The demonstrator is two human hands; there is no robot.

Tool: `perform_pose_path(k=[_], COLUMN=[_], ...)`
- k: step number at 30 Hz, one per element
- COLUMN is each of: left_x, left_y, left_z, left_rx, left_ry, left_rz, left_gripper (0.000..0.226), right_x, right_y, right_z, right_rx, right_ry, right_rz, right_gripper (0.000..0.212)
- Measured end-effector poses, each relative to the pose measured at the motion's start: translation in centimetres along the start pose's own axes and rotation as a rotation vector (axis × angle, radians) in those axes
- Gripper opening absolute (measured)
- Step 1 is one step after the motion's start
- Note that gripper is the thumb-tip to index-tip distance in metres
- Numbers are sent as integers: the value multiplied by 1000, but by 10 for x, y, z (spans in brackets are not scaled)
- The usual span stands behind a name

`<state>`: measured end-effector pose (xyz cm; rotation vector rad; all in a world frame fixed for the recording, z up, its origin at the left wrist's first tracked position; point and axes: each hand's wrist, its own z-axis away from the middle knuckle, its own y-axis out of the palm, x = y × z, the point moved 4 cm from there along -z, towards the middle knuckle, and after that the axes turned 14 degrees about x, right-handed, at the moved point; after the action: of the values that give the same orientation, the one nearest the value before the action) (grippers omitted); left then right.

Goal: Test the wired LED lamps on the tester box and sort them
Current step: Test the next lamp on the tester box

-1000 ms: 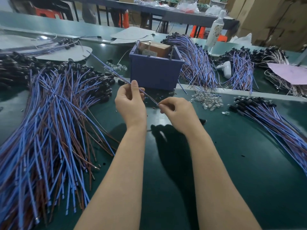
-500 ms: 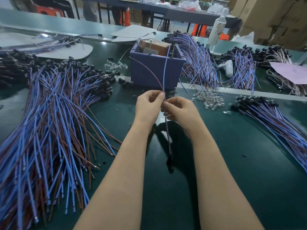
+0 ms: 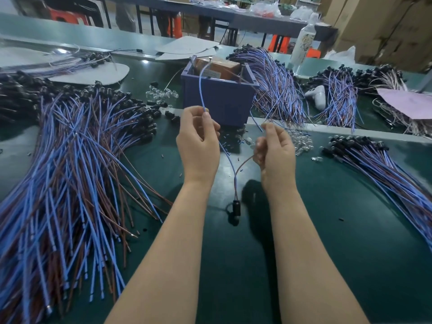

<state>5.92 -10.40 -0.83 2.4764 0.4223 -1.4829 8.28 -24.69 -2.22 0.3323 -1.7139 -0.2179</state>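
One wired LED lamp hangs between my hands, its black lamp head (image 3: 236, 208) dangling just above the green table. My left hand (image 3: 198, 141) pinches the blue wire (image 3: 200, 87), whose free end arcs up to a metal pin on the blue tester box (image 3: 219, 99). My right hand (image 3: 274, 148) pinches the brown wire (image 3: 243, 163), and the wire's upper end runs toward the box's right corner. The two wires join just above the lamp head.
A big heap of blue and brown wired lamps (image 3: 70, 164) fills the left of the table. A smaller sorted row (image 3: 383, 164) lies at the right. Loose clear LEDs (image 3: 301, 141) sit beside the box. More bundles (image 3: 278, 90) and a bottle (image 3: 304, 40) stand behind.
My hands have moved apart, splitting the blue and brown wires. The blue wire end has come up to the tester box, and the lamp head hangs lower between my forearms.
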Motion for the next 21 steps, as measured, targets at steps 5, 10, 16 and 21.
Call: perform_pose_path(k=[5, 10, 16, 21], left_x=[-26, -31, -32, -33], left_y=[-6, -21, -28, -11], left_z=[7, 4, 0, 0], left_rx=[-93, -245, -269, -31], left_ry=[244, 272, 228, 142], left_rz=[-76, -20, 34, 120], left_gripper=[5, 3, 3, 11], right_x=[-3, -9, -8, -7], right_y=[-18, -34, -33, -16], right_z=[-2, -4, -6, -5], right_rx=[-202, -328, -225, -4], right_ry=[-15, 21, 92, 157], right_rz=[9, -7, -250, -327], right_gripper=[24, 25, 21, 17])
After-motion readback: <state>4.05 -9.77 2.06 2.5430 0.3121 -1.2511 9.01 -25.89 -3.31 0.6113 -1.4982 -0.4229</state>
